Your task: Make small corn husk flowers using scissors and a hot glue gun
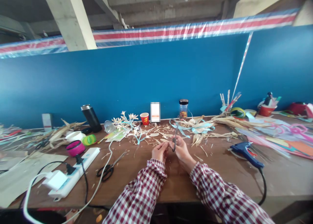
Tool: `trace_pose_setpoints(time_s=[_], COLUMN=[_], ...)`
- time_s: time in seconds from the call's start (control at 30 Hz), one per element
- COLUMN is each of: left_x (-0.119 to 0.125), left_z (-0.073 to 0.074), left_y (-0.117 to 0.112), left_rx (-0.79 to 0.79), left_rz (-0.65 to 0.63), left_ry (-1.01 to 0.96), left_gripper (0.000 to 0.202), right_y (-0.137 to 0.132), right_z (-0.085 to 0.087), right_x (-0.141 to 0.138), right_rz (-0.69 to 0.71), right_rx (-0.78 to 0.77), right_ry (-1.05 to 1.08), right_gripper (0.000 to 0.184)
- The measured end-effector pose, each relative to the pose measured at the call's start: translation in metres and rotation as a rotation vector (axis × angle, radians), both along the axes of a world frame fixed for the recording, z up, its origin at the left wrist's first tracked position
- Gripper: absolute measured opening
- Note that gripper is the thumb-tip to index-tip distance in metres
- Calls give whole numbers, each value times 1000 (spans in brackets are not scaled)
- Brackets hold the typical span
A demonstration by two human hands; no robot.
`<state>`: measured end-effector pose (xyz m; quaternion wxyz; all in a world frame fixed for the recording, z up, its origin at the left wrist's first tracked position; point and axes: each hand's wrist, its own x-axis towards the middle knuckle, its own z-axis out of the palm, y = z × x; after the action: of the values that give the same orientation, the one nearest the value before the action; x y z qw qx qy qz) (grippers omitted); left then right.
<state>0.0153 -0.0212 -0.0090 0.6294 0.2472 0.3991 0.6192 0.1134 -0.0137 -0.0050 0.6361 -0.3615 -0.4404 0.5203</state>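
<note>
My two hands meet over the middle of the brown table [220, 171], both in red-and-white checked sleeves. My right hand [180, 149] is closed around the handles of small dark scissors [175, 137], whose blades point up and away from me. My left hand [160, 151] is pinched on a small pale strip of dried leaf right beside the scissors. Dried husk scraps and light blue ribbon [195, 127] lie just beyond my hands.
Black scissors [109, 168] lie to the left, near a white power strip [73, 175] with plugs and cables. A blue glue gun [245, 152] rests to the right. A black flask [91, 118], red cup [144, 118], jar [183, 109] and husk flowers [127, 119] line the blue wall.
</note>
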Motion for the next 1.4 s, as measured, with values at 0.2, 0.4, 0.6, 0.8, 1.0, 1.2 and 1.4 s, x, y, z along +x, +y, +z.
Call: trace_pose_setpoints(time_s=[0.2,0.4,0.6,0.8,1.0,1.2,1.4], left_x=[2,0,-18,-35,-37,-34,-33], left_z=[1,3,7,9,9,10,10], left_y=[2,2,9,19,20,16,13], left_rx=[0,-3,-31,-49,-60,-30,12], left_rz=[1,38,159,222,207,185,142], left_ry=[-45,-41,-26,-72,-102,-80,-46], left_gripper=[9,13,9,11,13,14,14], right_y=[2,1,-7,-18,-23,-23,-24], right_z=[-3,1,1,2,8,7,10], right_x=[-1,0,-3,-6,-6,-7,-7], right_rz=[-4,18,69,381,481,534,538], right_rx=[13,30,123,7,19,56,38], right_ry=[-7,-53,-269,-394,-469,-476,-473], right_gripper=[39,42,41,35,35,34,34])
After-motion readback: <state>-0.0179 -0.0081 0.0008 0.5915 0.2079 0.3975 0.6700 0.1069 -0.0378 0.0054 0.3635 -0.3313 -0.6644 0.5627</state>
